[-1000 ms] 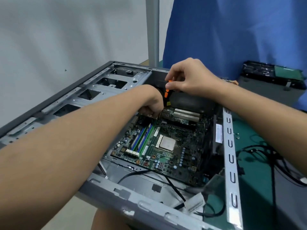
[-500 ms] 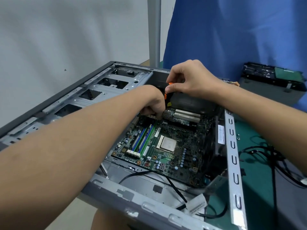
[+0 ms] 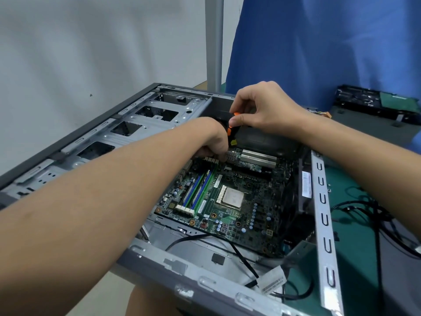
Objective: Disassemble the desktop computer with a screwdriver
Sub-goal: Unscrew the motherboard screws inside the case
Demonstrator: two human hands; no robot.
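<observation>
The computer case (image 3: 323, 202) lies on its side on a green mat (image 3: 361, 226), its open side facing up. Its frame is stamped grey sheet metal: the left bay wall has rectangular cut-outs, and the right rail carries a row of U-shaped slots. Inside lies the motherboard (image 3: 251, 212) — a flat green board, densely studded with small round capacitors. A square, dull-metal processor (image 3: 232, 197) sits near its centre. Long blue and green memory slots (image 3: 200, 190) lie to its left, and two white expansion slots (image 3: 258, 158) lie at the far edge. Thin black cables (image 3: 239, 254) loop across the near floor of the case.

The screwdriver (image 3: 232, 133) stands nearly upright over the far-left corner of the board; its handle is black with orange inserts. The right hand (image 3: 268, 112) pinches the top of the handle between thumb and curled fingertips. The left hand (image 3: 213, 142) reaches down beside the lower end of the tool, fingers curled towards the board — whether it grips anything cannot be determined.
</observation>
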